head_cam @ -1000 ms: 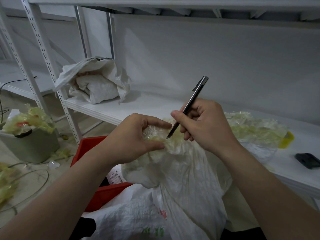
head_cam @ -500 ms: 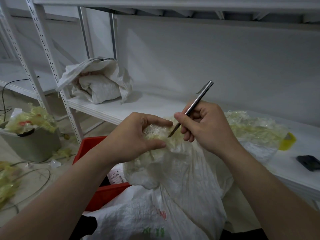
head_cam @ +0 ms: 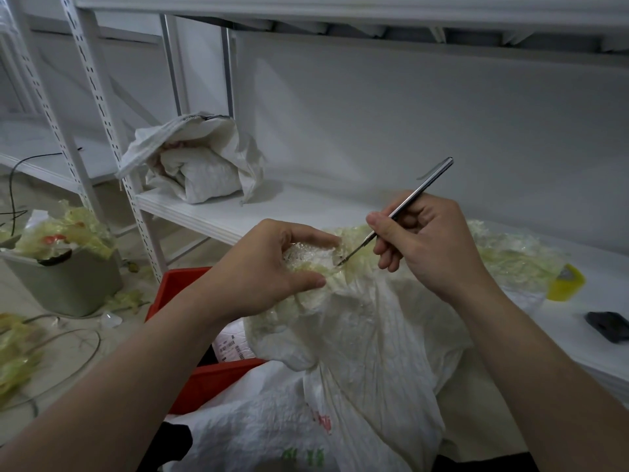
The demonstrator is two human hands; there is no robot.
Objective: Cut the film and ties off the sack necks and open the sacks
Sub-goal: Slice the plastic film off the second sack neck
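White shelving [head_cam: 238, 216] ran along the far wall. At near centre, a white woven sack [head_cam: 367, 352] leaned against the shelf edge. The left hand [head_cam: 272, 267] gripped its film-wrapped neck [head_cam: 311, 258]. The right hand [head_cam: 425, 243] pinched a slim metal knife [head_cam: 408, 206], its tip touching the film just right of the left fingers.

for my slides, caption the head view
Left hand grips the film-wrapped sack neck while the right hand holds a thin knife to it

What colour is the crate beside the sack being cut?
The crate is red; the head view, the only one, shows it.
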